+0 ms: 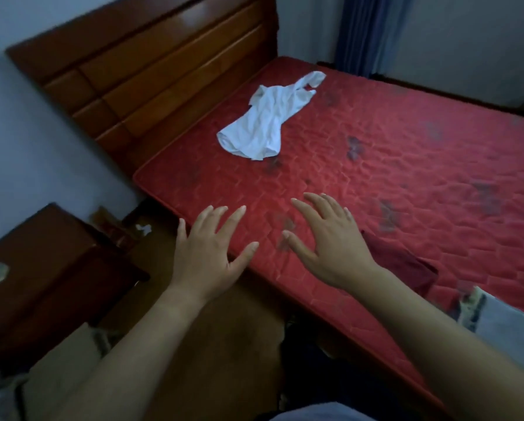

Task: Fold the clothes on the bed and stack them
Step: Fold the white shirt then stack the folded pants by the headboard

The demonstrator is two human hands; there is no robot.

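1. Showing the red quilted mattress, carrying the clothes to be folded and meeting the wooden headboard at the far left.
2. Marking the white garment, lying crumpled on the mattress near the headboard and well apart from both hands, with a strap loop pointing away and an open hem pointing toward the viewer. Judging from the thin, wrinkled cloth: probably handling as light, soft and limp, sagging rather than keeping any shape, and sliding easily over the quilting. Likely calling for a two-handed pinch at the straps or at the hem corners, then a shake and a flattening on the mattress.
3. Marking a pale garment with a patterned edge, lying at the near right edge of the mattress and running out of frame; kind of garment not discernible.
4. Marking a dark red garment, lying on the mattress just beside the right wrist, partly hidden behind the forearm and nearly blending with the quilting; seemingly soft as well.
5. Marking the left hand and the right hand, both reaching forward with fingers spread and grasping nothing, the left over the near mattress edge, the right over the quilted surface; contact with the mattress not discernible.
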